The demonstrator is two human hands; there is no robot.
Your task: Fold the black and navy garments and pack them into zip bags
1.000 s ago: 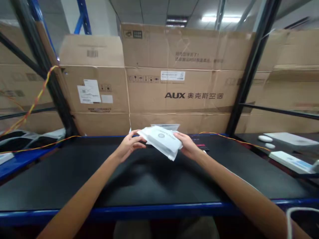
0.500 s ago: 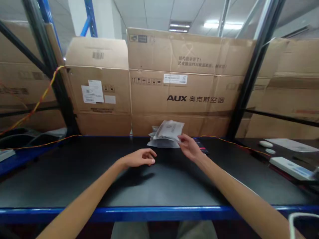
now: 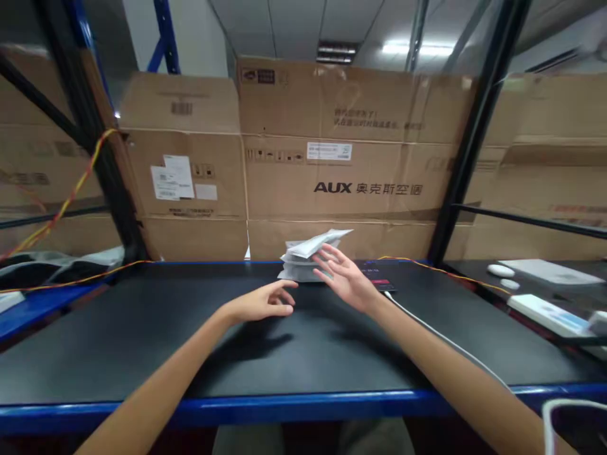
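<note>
A small stack of pale, flat plastic packets point(image 3: 294, 270) lies at the back of the black tabletop, against the cardboard. Its top packet point(image 3: 317, 242) sits tilted, with the right end raised. My right hand point(image 3: 345, 279) is just in front of the stack's right side, fingers spread and nothing gripped. Whether its fingertips touch the packets I cannot tell. Closer to me and to the left, my left hand point(image 3: 260, 302) hovers over the tabletop, empty, thumb and loosely bent fingers apart. Behind my right hand lies a dark flat device point(image 3: 379, 281) with a pinkish strip, partly hidden.
Large cardboard sheets point(image 3: 284, 202) form the back wall between dark posts point(image 3: 467, 145). A white cable point(image 3: 441, 338) runs from the device along my right forearm. Yellow-red wire point(image 3: 71, 196) hangs at left. A side shelf at right holds a white box point(image 3: 547, 314). The blue table edge point(image 3: 303, 404) is in front.
My right hand has let go of the top packet; its fingers have spread and moved slightly left. The packet now leans differently on the stack. My left hand has barely moved.
</note>
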